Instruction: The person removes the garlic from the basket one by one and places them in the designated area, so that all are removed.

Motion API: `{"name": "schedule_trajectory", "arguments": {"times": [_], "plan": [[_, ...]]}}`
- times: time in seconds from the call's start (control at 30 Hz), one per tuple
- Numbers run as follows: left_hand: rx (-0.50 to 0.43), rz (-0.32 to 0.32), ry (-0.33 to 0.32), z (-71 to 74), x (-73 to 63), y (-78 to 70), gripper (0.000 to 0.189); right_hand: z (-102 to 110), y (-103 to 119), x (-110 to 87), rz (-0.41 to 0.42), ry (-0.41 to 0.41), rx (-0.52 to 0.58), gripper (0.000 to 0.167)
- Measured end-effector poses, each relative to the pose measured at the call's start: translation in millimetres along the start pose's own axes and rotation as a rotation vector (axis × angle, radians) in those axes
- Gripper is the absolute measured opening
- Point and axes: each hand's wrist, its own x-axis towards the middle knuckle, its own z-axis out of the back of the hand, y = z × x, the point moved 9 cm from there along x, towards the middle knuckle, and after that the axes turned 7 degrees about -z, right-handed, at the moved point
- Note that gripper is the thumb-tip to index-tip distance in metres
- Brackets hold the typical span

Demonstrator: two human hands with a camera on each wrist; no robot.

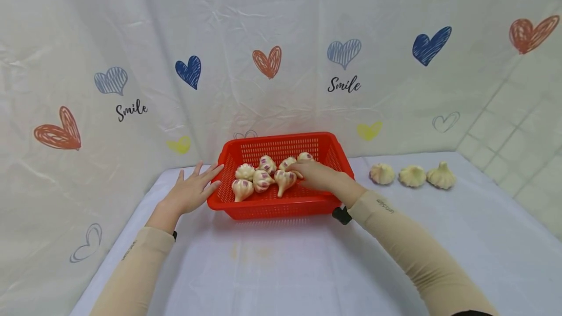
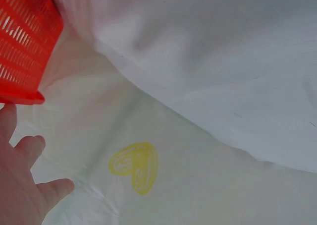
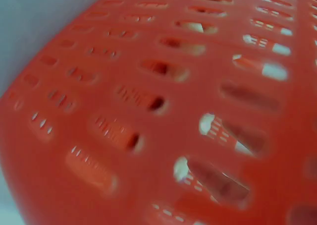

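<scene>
1. The garlic bulb [image 1: 285, 181] nearest my right fingertips lies inside the red basket [image 1: 281, 208], right of the middle among the other bulbs. Its stem points toward me and slightly left, so its long axis runs mostly front to back.
2. At the basket's front left, another bulb [image 1: 242, 189] also aims its stem toward me, leaning left. More bulbs [image 1: 263, 181] sit around these two; which way some of them point is hard to tell.
3. The basket's own long axis runs left to right before me, its right end set a little farther off.
4. My right hand [image 1: 313, 175] reaches in over the right rim, back of the hand up, forearm slanting in from the lower right. Its fingertips are at the bulbs; I cannot tell whether they grip one. The right wrist view shows mainly slotted red wall.
5. My left hand [image 1: 190, 193] is at the left rim, its fingers spread apart, back up, clasping nothing; a fingertip meets the rim.
6. My hands are well apart, on opposite sides of the basket.
7. Right of the basket, three bulbs [image 1: 412, 176] stand in a row on the white-covered table [image 1: 281, 277]; the rightmost points its stem away from me.
</scene>
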Motion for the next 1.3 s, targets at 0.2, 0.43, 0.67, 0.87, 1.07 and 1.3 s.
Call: {"name": "schedule_trajectory", "arguments": {"times": [0.2,0.43,0.67,0.87,1.07,1.3], "plan": [[-0.003,0.001,-0.005,0.2,-0.8,-1.5,0.064,-3,2,8.9,-0.005,-0.032,-0.025,0.045],[-0.006,-0.021,-0.016,3.1,-2.7,-5.8,0.061,-9,1,18.9,-0.026,-0.039,-0.020,0.042],[-0.011,-0.010,-0.015,4.4,-3.2,-4.3,0.062,-19,0,22.2,-0.030,0.026,0.049,0.050],[-0.024,-0.007,-0.011,2.7,-3.6,-4.5,0.062,-21,1,20.5,-0.028,0.030,0.029,0.046],[-0.032,-0.005,-0.007,0.6,-2.7,-4.9,0.062,-18,1,20.0,-0.016,-0.017,-0.003,0.041],[-0.025,-0.008,-0.011,2.2,-3.6,-5.2,0.062,-17,7,21.5,0.035,-0.034,-0.008,0.039]]}}
